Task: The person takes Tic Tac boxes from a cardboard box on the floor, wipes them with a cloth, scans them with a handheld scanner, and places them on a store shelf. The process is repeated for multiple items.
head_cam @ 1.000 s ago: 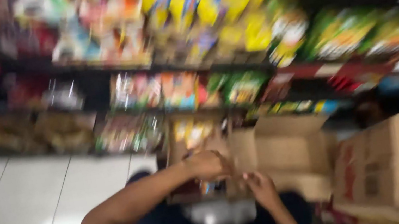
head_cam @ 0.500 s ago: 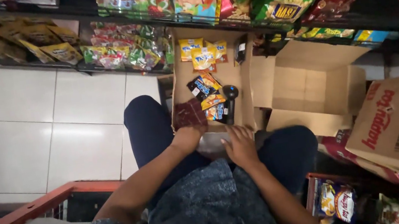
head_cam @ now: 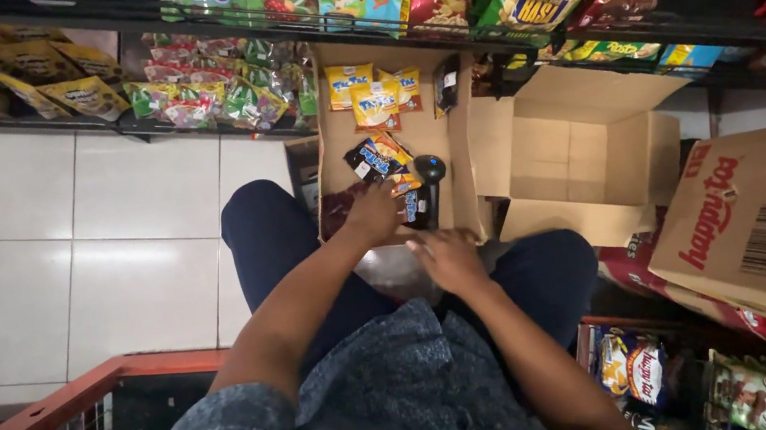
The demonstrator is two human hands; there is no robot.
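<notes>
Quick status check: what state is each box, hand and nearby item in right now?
Long brown cardboard box: open, holding yellow snack packets at its far end, mixed packets nearer.
Square brown cardboard box: open, looks empty.
Printed brown carton: tilted on its side.
Left hand: inside the long box, on the packets.
Right hand: at the box's near edge; grip unclear.
Red basket: rim visible only.

The person wears a short-sleeved, mottled blue-grey shirt (head_cam: pixel 400 394) and dark navy trousers (head_cam: pixel 269 232), forearms bare.
</notes>
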